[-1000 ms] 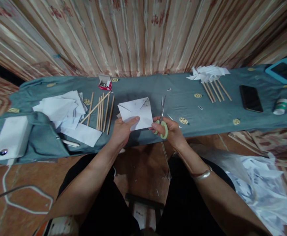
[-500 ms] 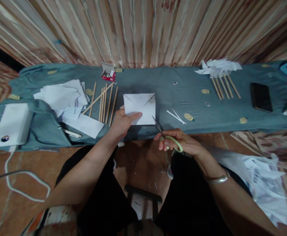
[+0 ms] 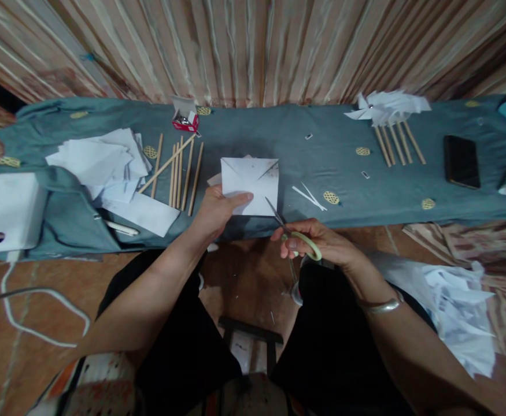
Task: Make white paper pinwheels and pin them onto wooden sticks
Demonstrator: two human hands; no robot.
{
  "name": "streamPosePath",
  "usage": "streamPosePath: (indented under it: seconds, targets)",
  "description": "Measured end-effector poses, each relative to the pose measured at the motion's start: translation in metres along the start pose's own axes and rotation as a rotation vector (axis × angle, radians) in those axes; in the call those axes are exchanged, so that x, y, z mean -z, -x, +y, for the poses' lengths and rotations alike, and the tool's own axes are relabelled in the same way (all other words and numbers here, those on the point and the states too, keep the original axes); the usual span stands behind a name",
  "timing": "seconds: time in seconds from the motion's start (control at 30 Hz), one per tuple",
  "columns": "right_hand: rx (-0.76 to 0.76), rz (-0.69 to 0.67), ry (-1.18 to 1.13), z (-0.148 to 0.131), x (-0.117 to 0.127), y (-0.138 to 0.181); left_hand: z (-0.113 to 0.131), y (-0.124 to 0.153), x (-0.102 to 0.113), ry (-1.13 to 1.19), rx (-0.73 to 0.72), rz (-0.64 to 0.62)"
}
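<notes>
My left hand (image 3: 218, 211) pinches a square piece of white paper (image 3: 253, 182), its thumb lying on top and its fingers hidden beneath. Diagonal lines, folds or cuts, run inward from the paper's two upper corners. In my right hand (image 3: 333, 245) are scissors (image 3: 279, 214) with pale green handles. Their blades point up and left and overlap the lower right corner of the paper; I cannot tell whether they are cutting it. Two thin white paper strips (image 3: 309, 198) lie on the cloth to the right of the paper.
Left on the cloth-covered table (image 3: 253, 130) are stacked papers (image 3: 100, 162), several wooden sticks (image 3: 186, 173), a red box (image 3: 185, 120) of small metal pieces and a white device (image 3: 10, 211). Right are paper pinwheels (image 3: 391, 108) on sticks, a phone (image 3: 461, 162) and a bag (image 3: 456, 312) of paper scraps.
The scissors' blades have moved from the paper's right edge to over its lower right corner. The paper sits slightly farther right in view, and the whole view has shifted a little.
</notes>
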State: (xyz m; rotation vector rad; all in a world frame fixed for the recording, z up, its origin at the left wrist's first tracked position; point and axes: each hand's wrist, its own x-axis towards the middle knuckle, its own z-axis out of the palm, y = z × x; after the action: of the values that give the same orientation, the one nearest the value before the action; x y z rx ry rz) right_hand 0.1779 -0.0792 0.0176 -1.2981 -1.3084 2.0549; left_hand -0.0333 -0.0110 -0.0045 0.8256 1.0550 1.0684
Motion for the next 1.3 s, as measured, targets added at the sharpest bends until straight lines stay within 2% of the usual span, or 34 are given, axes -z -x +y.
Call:
streamPosePath:
  seconds: [0.6, 1.3]
  targets:
    - [0.022, 0.004, 0.017, 0.0003, 0.0006, -0.0016, -0.0009, 0.0021, -0.001, -0.002, -0.004, 0.034]
    - [0.007, 0.019, -0.09, 0.002, 0.0, -0.002, -0.0029, 0.0003, 0.0024, -0.004, 0.004, 0.02]
